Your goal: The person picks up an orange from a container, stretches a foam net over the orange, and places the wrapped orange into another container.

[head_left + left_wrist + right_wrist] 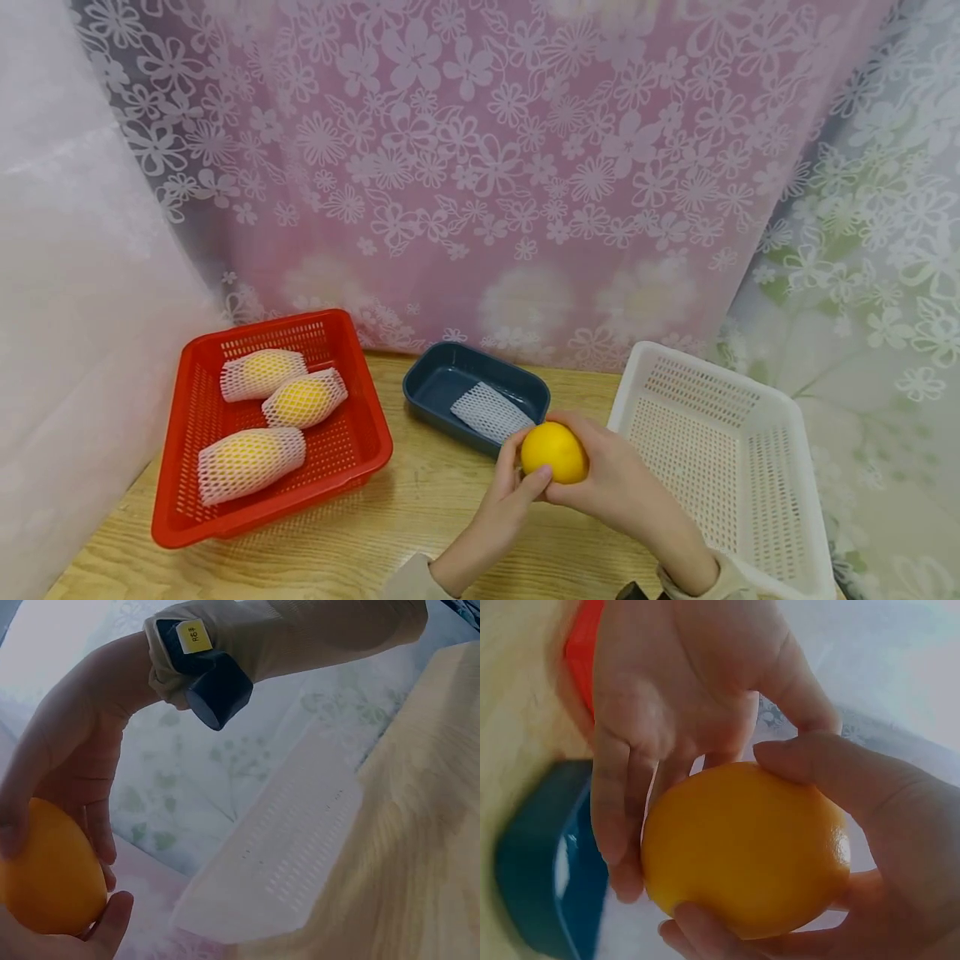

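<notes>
A smooth yellow lemon (553, 452) is held between both hands above the front right of the blue tray. My right hand (611, 471) grips it from the right; in the right wrist view its thumb lies over the lemon (742, 851) and other fingertips curl beneath. From the left, my left hand (498, 508) holds it too, thumb on its near side and fingers alongside. The blue tray (423, 375) just behind the hands contains a flat white foam net sleeve (491, 411). Fingers hide part of the lemon in every view.
At the left a red basket (375, 446) contains three yellow fruits in foam nets, one a netted fruit (251, 462) near its front. A white basket (802, 467) stands to the right, close to my right forearm. Behind the wooden table (420, 500) hangs a pink floral curtain (480, 167).
</notes>
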`<state>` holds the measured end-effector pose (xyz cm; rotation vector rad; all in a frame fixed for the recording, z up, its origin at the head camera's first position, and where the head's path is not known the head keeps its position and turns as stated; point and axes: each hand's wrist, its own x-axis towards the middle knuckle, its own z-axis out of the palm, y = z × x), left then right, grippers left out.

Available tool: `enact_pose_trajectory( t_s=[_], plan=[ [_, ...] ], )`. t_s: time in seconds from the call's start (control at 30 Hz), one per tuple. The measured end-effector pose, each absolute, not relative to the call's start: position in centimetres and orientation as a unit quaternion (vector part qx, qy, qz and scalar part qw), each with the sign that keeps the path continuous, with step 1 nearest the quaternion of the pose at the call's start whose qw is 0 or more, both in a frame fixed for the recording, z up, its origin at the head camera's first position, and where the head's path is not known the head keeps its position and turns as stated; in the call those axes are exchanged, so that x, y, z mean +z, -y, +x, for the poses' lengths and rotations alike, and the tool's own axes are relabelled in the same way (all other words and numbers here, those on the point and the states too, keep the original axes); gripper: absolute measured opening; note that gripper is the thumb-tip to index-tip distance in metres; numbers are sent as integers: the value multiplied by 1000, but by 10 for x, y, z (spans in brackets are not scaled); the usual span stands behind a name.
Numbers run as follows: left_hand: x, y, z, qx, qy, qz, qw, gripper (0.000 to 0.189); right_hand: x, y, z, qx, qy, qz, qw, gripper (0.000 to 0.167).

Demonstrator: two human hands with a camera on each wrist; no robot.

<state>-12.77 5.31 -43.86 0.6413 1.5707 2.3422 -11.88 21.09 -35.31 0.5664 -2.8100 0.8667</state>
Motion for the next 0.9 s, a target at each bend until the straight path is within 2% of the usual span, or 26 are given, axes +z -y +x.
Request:
enact_pose_trajectory(
  t_s=[0.23, 0.4, 0.73, 0.9],
  plan=[
    [-475, -31, -122, 800, -571, 157, 95, 48, -409, -184, -123, 340, 918, 196, 61, 67],
    [-500, -16, -128, 787, -601, 125, 68, 52, -449, -173, -134, 415, 878, 234, 45, 70],
    [-541, 9, -146, 663, -726, 172, -62, 74, -503, -173, -144, 702, 630, 289, -164, 68],
    [-551, 19, -149, 599, -752, 244, -128, 81, -520, -170, -143, 780, 541, 222, -223, 60]
  ],
)
